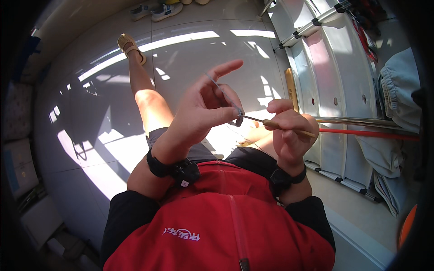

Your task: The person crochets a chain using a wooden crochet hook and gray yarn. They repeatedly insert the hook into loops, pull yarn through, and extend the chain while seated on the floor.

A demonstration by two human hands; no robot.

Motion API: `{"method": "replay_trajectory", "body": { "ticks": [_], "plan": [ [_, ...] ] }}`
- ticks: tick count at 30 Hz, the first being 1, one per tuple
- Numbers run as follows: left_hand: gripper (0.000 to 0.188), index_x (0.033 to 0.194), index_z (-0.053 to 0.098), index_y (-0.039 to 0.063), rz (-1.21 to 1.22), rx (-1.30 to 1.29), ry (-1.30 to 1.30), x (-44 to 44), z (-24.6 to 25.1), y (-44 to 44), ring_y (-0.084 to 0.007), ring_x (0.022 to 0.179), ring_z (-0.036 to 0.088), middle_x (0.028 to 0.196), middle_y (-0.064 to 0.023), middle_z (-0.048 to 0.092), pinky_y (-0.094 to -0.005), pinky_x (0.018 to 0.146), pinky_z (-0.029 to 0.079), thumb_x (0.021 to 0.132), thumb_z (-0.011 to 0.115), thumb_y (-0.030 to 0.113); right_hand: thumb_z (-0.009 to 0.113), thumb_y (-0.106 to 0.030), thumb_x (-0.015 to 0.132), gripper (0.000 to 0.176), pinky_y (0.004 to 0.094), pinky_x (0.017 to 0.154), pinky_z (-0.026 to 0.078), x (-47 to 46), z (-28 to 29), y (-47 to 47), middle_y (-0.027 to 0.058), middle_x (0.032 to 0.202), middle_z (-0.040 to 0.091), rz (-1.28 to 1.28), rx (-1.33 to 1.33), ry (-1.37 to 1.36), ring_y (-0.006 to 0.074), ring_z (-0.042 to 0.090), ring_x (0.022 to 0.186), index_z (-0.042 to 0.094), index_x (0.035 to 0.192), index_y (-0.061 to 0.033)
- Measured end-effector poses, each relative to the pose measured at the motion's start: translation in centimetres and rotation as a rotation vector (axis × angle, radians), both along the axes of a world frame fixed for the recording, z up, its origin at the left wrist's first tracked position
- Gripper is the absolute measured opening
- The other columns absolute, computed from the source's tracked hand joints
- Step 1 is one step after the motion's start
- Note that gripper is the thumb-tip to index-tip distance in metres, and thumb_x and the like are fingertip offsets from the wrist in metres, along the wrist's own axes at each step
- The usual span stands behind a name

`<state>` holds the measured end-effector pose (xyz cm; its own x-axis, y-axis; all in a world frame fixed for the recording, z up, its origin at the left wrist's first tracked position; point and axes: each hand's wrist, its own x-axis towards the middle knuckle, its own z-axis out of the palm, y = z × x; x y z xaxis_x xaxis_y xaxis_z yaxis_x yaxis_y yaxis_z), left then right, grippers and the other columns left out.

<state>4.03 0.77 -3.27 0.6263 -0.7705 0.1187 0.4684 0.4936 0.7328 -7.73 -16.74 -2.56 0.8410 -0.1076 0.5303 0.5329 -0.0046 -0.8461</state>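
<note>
Between the thumb and fingers of my left hand (200, 105) is a small piece of grey crochet work (240, 119). Grey yarn (222, 88) runs taut from it up to the raised index finger. My right hand (291, 132) grips the tan handle of a crochet hook (271, 124), whose thin metal shaft points left and meets the crochet work. The hook's tip is hidden at the stitches. A thin loose strand hangs below the work toward my lap.
White storage drawers (325, 88) with metal tube frames stand at the right. Pale cloth (400, 88) hangs beside a metal rail (359, 121) and a red rod (366, 133). Shoes (166, 12) lie on the sunlit tiled floor (190, 47) at the far side. Boxes (23, 166) line the left.
</note>
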Motion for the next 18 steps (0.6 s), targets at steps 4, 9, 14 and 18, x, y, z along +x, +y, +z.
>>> {"method": "replay_trajectory", "body": {
  "ticks": [4, 9, 14, 18],
  "plan": [
    [0.073, 0.137, 0.028, -0.001, 0.223, 0.141, -0.334, -0.9, 0.2, -0.6, -0.0122, 0.073, 0.061, 0.075, -0.0049, 0.062, -0.0246, 0.069, 0.05, 0.074, 0.063, -0.008, 0.046, -0.021, 0.095, 0.03, 0.0359, 0.086, 0.043, 1.0, -1.2, 2.6, 0.0213, 0.119, 0.051, 0.117, 0.452, 0.161, 0.0253, 0.056, 0.099, 0.048, 0.116, -0.0001],
    [0.073, 0.137, 0.03, 0.0, 0.227, 0.248, -0.302, -1.2, 0.6, -0.2, -0.011, 0.076, 0.062, 0.078, -0.0055, 0.064, -0.0236, 0.071, 0.05, 0.074, 0.066, -0.005, 0.045, -0.022, 0.095, 0.022, 0.0248, 0.063, 0.042, 0.8, -0.8, 3.4, 0.0149, 0.099, 0.061, 0.013, 0.753, 0.359, 0.0128, 0.055, 0.076, 0.049, 0.108, -0.0045],
    [0.072, 0.136, 0.032, 0.0, 0.107, 0.259, -0.132, -0.8, 0.6, 0.2, -0.0098, 0.077, 0.061, 0.081, -0.0054, 0.064, -0.0216, 0.071, 0.05, 0.074, 0.068, -0.003, 0.048, -0.021, 0.094, 0.018, 0.0192, 0.048, 0.034, 0.6, -0.3, 2.8, 0.0104, 0.085, 0.062, -0.076, 0.733, 0.38, 0.0058, 0.041, 0.054, 0.051, 0.103, -0.0063],
    [0.073, 0.136, 0.033, 0.001, 0.066, 0.216, -0.047, -0.6, 0.5, 0.2, -0.011, 0.077, 0.062, 0.082, -0.0051, 0.064, -0.0219, 0.071, 0.051, 0.072, 0.069, -0.005, 0.048, -0.022, 0.093, 0.018, 0.0188, 0.048, 0.033, 0.7, -0.4, 2.7, 0.0105, 0.085, 0.062, -0.069, 0.726, 0.338, 0.0058, 0.042, 0.055, 0.051, 0.102, -0.0063]
  ]
}}
